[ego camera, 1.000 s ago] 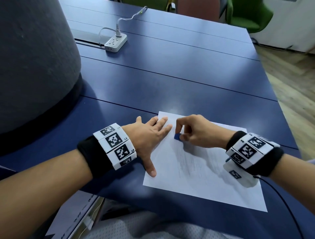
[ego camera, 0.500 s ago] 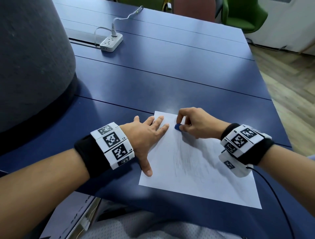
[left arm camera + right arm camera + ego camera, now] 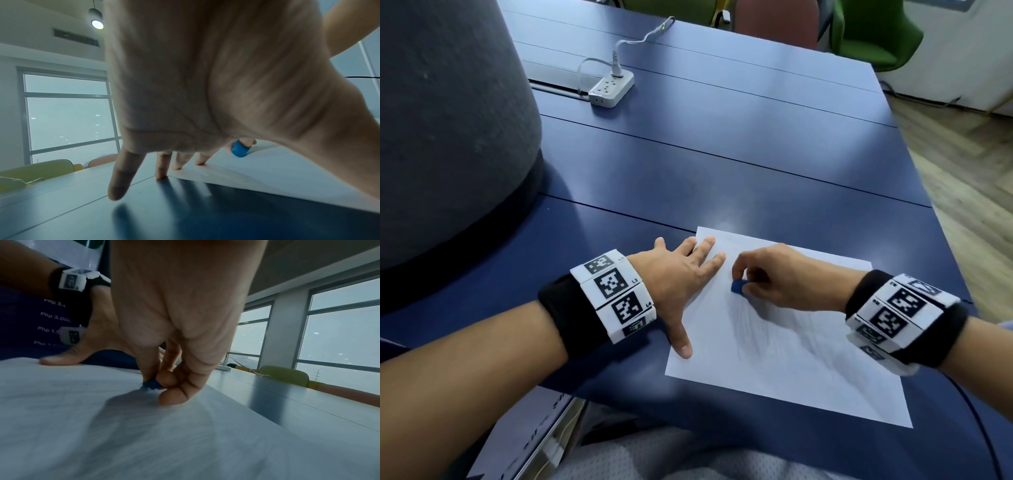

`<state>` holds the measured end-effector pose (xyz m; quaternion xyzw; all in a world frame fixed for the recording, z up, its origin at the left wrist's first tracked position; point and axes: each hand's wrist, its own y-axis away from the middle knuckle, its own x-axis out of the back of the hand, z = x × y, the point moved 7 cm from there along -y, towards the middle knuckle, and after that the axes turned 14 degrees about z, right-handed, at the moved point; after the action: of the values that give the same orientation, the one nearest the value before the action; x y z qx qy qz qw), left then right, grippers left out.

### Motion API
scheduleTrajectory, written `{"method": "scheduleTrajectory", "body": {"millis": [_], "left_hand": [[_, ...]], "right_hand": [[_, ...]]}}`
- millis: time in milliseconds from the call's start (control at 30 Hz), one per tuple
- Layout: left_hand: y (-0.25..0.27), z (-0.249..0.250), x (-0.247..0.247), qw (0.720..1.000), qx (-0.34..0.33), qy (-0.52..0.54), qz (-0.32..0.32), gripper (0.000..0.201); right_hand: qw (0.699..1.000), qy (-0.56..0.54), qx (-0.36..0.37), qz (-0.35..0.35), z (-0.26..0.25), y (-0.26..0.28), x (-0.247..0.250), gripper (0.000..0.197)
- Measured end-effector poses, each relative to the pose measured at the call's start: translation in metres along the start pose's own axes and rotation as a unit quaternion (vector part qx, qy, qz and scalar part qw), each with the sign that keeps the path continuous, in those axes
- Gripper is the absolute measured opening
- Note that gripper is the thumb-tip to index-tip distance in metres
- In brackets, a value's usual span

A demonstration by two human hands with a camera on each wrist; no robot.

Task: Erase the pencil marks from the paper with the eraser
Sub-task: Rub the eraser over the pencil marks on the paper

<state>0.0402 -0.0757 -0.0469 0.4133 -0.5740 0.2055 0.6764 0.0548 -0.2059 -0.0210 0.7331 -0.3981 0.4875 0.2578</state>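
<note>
"L3" and "L4" on white marker band [image 3: 616, 294] of left wrist, "Php 5.", "Php 3,000", "Php 1.5" in white on dark blue printed panel [image 3: 30, 318], remaining digits hidden

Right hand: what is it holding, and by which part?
The right hand pinches the blue eraser by its upper end between thumb and fingertips; the eraser's lower end touches the paper.
</note>
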Motion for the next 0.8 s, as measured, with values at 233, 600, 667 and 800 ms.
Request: {"method": "scheduleTrajectory", "body": {"millis": [233,600,667,800], "left_hand": [[0.002,-0.001,0.001,1.0,-0.002,0.006,0.008,0.154],[0.001,-0.001,-0.001,1.0,0.0,0.009,0.003,0.154],[0.001,-0.001,0.0,1.0,-0.001,0.009,0.003,0.153],[0.001,-0.001,0.0,1.0,0.0,0.015,0.009,0.153]], "right_hand": [[0.998,0.049,0.041,-0.003,-0.006,-0.003,0.005,0.015],[0.995,0.056,0.073,-0.032,-0.02,-0.004,0.002,0.022],[0.998,0.049,0.029,-0.006,-0.008,-0.014,0.012,0.019],[0.998,0.034,0.047,-0.017,-0.014,-0.009,0.006,0.015]]}}
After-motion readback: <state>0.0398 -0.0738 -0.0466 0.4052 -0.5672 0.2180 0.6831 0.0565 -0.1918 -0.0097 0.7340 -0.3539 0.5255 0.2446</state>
